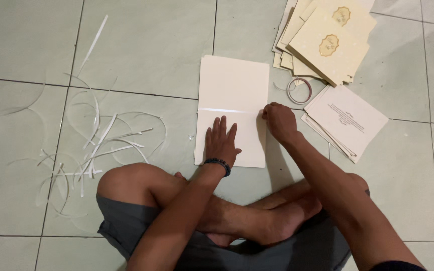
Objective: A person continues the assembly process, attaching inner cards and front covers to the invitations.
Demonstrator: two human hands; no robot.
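Observation:
A stack of plain cream sheets (233,85) lies on the tiled floor in front of my crossed legs. A thin white tape strip (227,110) runs across the top sheet. My left hand (221,141) rests flat on the lower half of the stack, fingers spread, with a dark bead bracelet at the wrist. My right hand (279,120) is curled at the stack's right edge, fingertips pinching the right end of the strip.
A roll of tape (299,90) lies beyond the stack's right side. Cream cards with oval emblems (327,40) are piled at the top right, and printed white cards (346,120) lie to the right. Curled white strip peelings (96,140) litter the floor on the left.

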